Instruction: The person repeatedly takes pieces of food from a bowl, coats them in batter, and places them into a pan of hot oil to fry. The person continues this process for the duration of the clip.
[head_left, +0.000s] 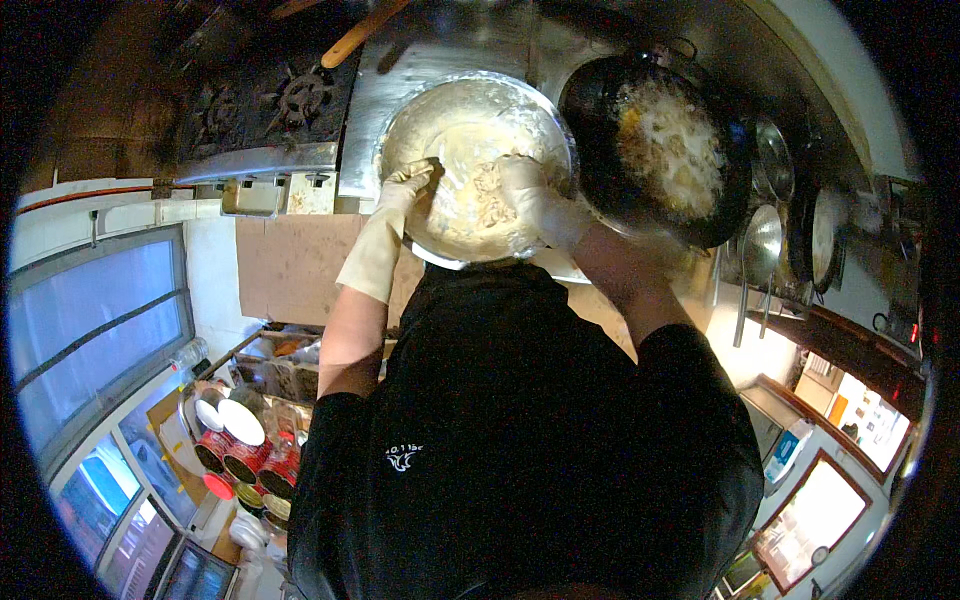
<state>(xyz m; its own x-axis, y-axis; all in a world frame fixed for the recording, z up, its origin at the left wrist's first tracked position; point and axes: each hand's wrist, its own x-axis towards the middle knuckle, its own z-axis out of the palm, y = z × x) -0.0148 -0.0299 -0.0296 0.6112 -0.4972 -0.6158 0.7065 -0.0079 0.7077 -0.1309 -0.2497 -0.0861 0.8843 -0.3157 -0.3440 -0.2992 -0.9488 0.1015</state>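
A round metal mixing bowl stands before me, its inside smeared with pale batter. Lumpy, batter-coated pieces lie inside it, beside my right hand. That hand is in a pale glove, blurred, its fingers down among the pieces; whether they grip any is unclear. My left hand, in a long pale rubber glove, is at the bowl's left rim. Its fingers are curled together just inside the rim, and what they hold, if anything, cannot be made out.
Right of the bowl, a large black wok holds bubbling oil with frying pieces. A gas burner is at the left, and a wooden handle juts in above the bowl. Metal ladles hang on the right. Red cans stand lower left.
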